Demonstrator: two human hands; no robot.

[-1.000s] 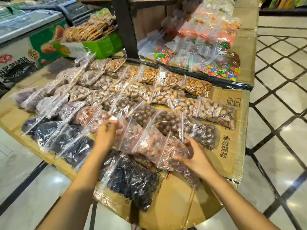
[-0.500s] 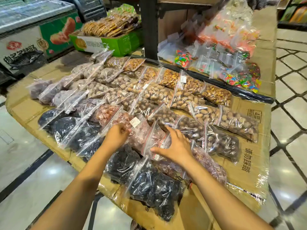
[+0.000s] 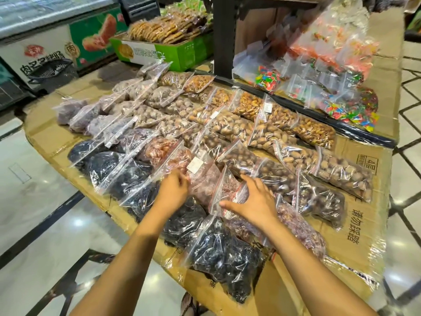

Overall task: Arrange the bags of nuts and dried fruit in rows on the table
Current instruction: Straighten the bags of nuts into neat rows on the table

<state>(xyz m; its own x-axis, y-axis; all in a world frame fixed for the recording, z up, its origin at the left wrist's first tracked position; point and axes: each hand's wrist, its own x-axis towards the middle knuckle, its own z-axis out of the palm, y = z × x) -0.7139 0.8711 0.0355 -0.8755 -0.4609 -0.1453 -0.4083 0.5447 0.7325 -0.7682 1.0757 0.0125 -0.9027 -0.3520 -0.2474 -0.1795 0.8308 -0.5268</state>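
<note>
Clear zip bags of nuts and dried fruit lie in slanted, overlapping rows on a cardboard-covered table (image 3: 364,226). Pale nuts (image 3: 268,133) fill the far rows, dark brown nuts (image 3: 319,197) the right side, reddish dried fruit (image 3: 159,149) the middle and black dried fruit (image 3: 223,254) the near edge. My right hand (image 3: 252,201) grips a bag of reddish-brown fruit (image 3: 227,190) by its side. My left hand (image 3: 173,190) pinches the lower edge of the labelled pink fruit bag (image 3: 202,181) beside it.
Bags of coloured candy (image 3: 350,110) lie on a raised board at the back right, behind a black post (image 3: 223,35). A green box of biscuits (image 3: 164,51) and a chest freezer (image 3: 50,42) stand at the back left. Tiled floor surrounds the table.
My right hand has moved left from the bags at the near right onto the reddish-brown fruit bag in the middle. My left hand stays at the pink bag. The view has come closer.
</note>
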